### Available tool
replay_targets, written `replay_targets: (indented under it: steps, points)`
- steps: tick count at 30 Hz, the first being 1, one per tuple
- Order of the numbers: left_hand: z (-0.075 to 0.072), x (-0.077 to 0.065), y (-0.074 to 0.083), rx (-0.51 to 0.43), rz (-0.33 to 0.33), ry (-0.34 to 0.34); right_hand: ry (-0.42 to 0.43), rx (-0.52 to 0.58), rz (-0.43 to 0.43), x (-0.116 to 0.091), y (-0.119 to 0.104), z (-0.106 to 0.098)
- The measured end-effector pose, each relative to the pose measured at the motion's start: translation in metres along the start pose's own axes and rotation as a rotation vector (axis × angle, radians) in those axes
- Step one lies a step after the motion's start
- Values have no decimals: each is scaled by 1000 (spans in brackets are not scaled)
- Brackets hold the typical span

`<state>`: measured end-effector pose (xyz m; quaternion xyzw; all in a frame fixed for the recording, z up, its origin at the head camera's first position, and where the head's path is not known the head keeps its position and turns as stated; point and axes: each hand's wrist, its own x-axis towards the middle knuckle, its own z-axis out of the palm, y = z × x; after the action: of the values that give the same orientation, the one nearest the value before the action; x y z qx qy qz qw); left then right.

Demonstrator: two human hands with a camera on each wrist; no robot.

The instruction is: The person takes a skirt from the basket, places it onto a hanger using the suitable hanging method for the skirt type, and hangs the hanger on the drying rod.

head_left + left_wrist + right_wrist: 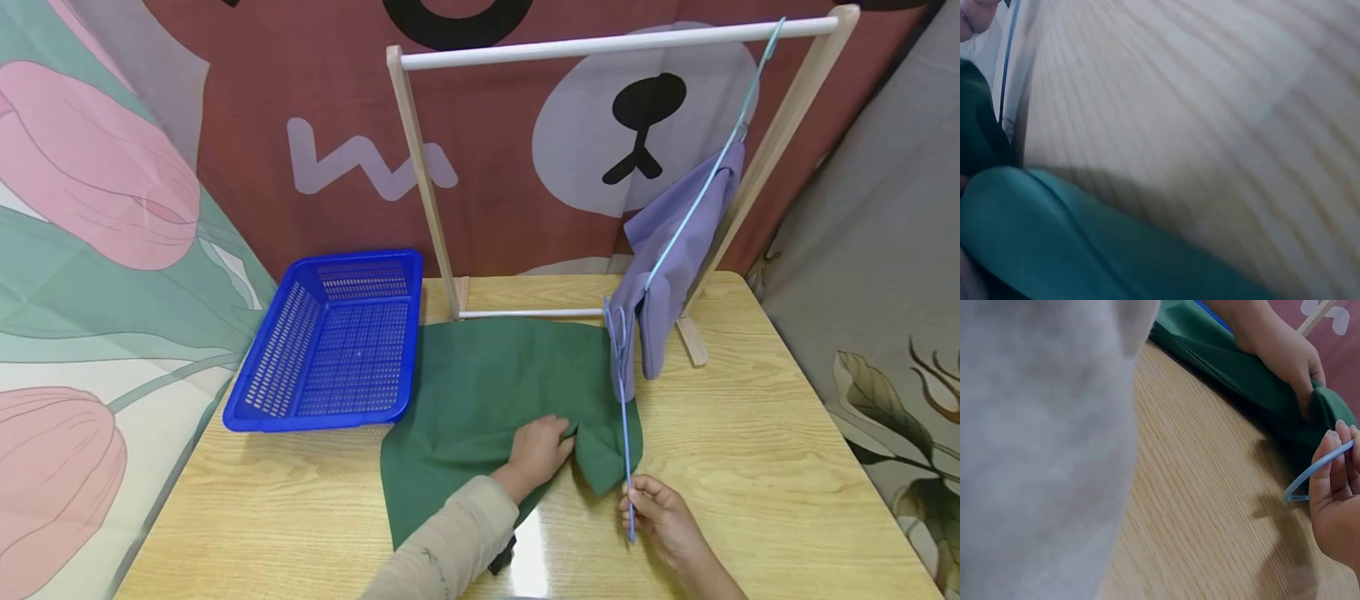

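Observation:
A green cloth garment (pixel 502 367) lies spread on the table, its right front edge bunched up. My left hand (pixel 538 454) grips that raised edge, thumb and fingers closing on the fabric, as the right wrist view also shows. To its right, my right hand (pixel 660 512) holds a light blue clothes hanger (pixel 626 450) by one end between thumb and fingers. The hanger points away from me, its hook end overlapping a purple garment (pixel 675 225) in the head view. In the left wrist view, a green fold (pixel 1054 231) fills the lower left.
A wooden rack with a white top rail (pixel 615 46) stands at the back. The purple garment hangs at its right end on a teal hanger (pixel 701 187). A blue plastic basket (pixel 408 333) stands left of the green cloth. Printed curtains surround the table (pixel 780 467).

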<state>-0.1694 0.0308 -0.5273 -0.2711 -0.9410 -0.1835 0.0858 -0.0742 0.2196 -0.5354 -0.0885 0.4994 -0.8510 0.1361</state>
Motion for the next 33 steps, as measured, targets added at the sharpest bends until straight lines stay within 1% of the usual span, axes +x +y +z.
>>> replay_targets:
  steps: [2, 3, 5, 7, 9, 10, 11, 13, 15, 17, 19, 21, 24, 27, 29, 31, 33]
  points:
    - [2, 1, 4, 43, -1, 39, -1, 13, -3, 0, 1, 1]
    - [2, 2, 5, 74, 13, 55, 0, 11, 0, 0, 1, 2]
    - [4, 1, 9, 138, 53, 67, 4, 7, 6, 0, 2, 3]
    - [5, 0, 11, 185, 106, 65, 15, -5, 22, 1, 2, 4]
    - [6, -2, 13, 202, 151, 51, 29, -21, 34, 1, 2, 5]
    - [6, -2, 13, 198, 168, 32, 32, -24, 36, 1, 2, 6]
    - [6, -3, 13, 192, 183, 11, 37, -30, 40, 1, 2, 6]
    - [5, -3, 11, 164, 202, -57, 48, -50, 52, 1, 1, 6]
    - [3, -3, 8, 117, 213, -134, 55, -76, 69, 1, 1, 6]
    - [0, -3, 5, 40, 210, -206, 59, -102, 83, 1, 0, 7]
    - [-3, -3, 0, -71, 191, -263, 61, -130, 92, 1, 0, 6]
    - [-5, -3, -4, -189, 165, -306, 58, -145, 91, 2, 1, 6]
    - [-7, -2, -9, -332, 131, -352, 47, -167, 87, 2, 3, 7]
    - [-10, 0, -13, -447, 93, -394, 34, -199, 100, 3, 4, 8]
    - [-11, 1, -15, -534, 45, -420, 28, -225, 120, 4, 4, 9]
    - [-11, 2, -16, -632, -19, -434, 26, -245, 142, 5, 4, 10]
    - [-10, 3, -17, -712, -83, -428, 29, -264, 163, 6, 4, 11]
